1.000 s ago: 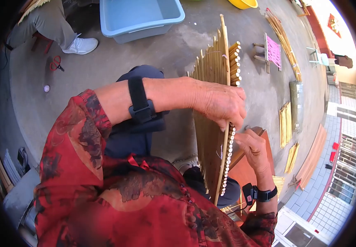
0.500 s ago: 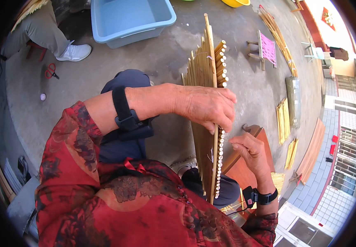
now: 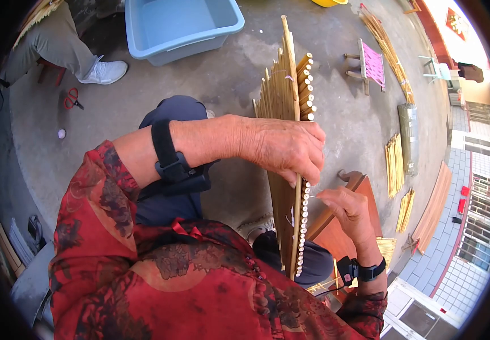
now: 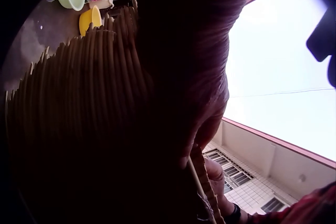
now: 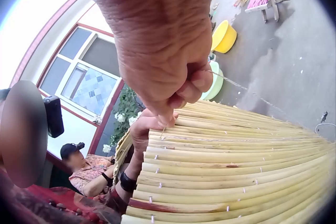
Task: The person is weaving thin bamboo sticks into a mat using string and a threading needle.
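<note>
A panel of pale plant stalks [image 5: 226, 166], bound side by side with small thread stitches, stands on edge before me. A long thin stick [image 3: 296, 79] lies along the row of cut ends. My left hand [image 3: 284, 148] grips the panel's top edge, fingers over the ends and thumb on the near side. Just to the right, my right hand [image 3: 347, 212] pinches a thin thread [image 5: 239, 84], which runs out over the stalks in the right wrist view. In the left wrist view the left hand [image 4: 194, 71] is dark and hides part of the panel.
A brown wooden stool [image 3: 344, 232] stands beside my right hand. A blue tub [image 3: 185, 51] is ahead, a pink-topped folding stool [image 3: 373, 65] to its right. Stalk bundles [image 3: 394, 165] lie on the floor at right, red-handled scissors [image 3: 72, 98] at left. Another person sits close by [image 5: 86, 171].
My right hand has drawn back from the stalk ends to the right, and a thin thread shows between them. The left hand keeps its grip; the whole view has shifted slightly.
</note>
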The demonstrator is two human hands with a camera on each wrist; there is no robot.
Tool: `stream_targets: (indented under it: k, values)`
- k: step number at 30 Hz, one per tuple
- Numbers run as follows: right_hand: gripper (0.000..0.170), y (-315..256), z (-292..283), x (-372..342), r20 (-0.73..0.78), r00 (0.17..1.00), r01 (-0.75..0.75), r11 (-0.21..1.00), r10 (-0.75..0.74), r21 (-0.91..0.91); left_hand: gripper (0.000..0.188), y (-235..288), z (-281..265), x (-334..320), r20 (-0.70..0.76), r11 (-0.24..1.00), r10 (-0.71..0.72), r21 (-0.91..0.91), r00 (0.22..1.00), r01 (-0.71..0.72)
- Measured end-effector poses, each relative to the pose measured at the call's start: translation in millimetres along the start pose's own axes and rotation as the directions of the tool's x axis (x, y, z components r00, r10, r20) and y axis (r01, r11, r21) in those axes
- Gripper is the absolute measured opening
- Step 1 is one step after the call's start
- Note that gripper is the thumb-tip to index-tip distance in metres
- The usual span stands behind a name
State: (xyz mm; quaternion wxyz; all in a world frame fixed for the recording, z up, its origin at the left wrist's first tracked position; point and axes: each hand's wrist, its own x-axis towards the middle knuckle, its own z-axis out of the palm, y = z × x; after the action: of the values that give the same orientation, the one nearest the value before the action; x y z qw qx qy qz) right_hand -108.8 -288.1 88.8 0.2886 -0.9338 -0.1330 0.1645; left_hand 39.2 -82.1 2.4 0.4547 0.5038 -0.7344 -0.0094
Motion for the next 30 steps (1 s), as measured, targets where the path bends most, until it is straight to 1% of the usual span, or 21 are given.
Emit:
stream_targets:
  k: [2,3,5,9,11,14,18,20,24,27,30]
  values:
    - [0.022,-5.4,1.3,0.1,-0.004,1.000,0.023,0.997,-0.023,-0.071,0.025,-0.1,-0.1,-1.2,-0.001,1.000,0.017,0.011,1.000,-0.017]
    - [0.022,-4.1,1.8,1.1,-0.003,1.000,0.022,0.997,-0.022,-0.069,0.025,-0.4,0.3,-1.3,-0.001,1.000,0.017,0.009,1.000,-0.016]
    - [0.022,-0.9,2.2,3.6,-0.024,0.997,0.068,0.996,-0.069,-0.059,0.024,-0.9,1.0,-1.1,-0.011,0.999,0.030,0.015,0.999,-0.030]
    - [0.023,-3.4,5.2,4.8,-0.025,0.996,0.081,0.993,-0.083,-0.080,0.023,-1.1,1.7,-3.9,-0.022,0.999,0.030,0.014,0.999,-0.030]
    - [0.025,-8.3,4.1,3.9,-0.020,0.995,0.090,0.985,-0.094,-0.145,0.022,-0.5,1.2,-4.3,-0.043,0.999,0.039,-0.012,0.998,-0.040]
    - [0.026,-10.0,2.9,3.1,-0.036,0.994,0.097,0.983,-0.104,-0.154,0.020,-1.0,1.0,-2.1,-0.009,0.999,0.032,0.007,0.999,-0.032]
    - [0.027,-12.0,0.5,4.0,-0.015,0.995,0.096,0.984,-0.099,-0.151,0.018,-1.5,2.8,-2.2,-0.048,0.999,0.045,0.002,0.998,-0.045]
    - [0.028,-13.6,0.7,4.7,-0.014,0.994,0.103,0.979,-0.107,-0.178,0.016,-1.9,1.8,-3.5,-0.027,0.999,0.045,0.016,0.999,-0.044]
    - [0.028,-11.5,3.7,6.1,-0.025,0.993,0.107,0.983,-0.113,-0.152,0.015,-2.3,3.3,-4.2,-0.045,0.999,0.052,0.013,0.998,-0.051]
    - [0.027,-12.2,4.2,7.7,-0.004,0.993,0.113,0.983,-0.115,-0.144,0.014,-1.7,2.4,-4.1,-0.052,0.998,0.057,0.022,0.997,-0.056]
    - [0.027,-13.9,4.7,10.5,-0.001,0.991,0.131,0.979,-0.133,-0.157,0.013,-1.9,1.3,-5.6,-0.021,0.998,0.055,0.038,0.998,-0.054]
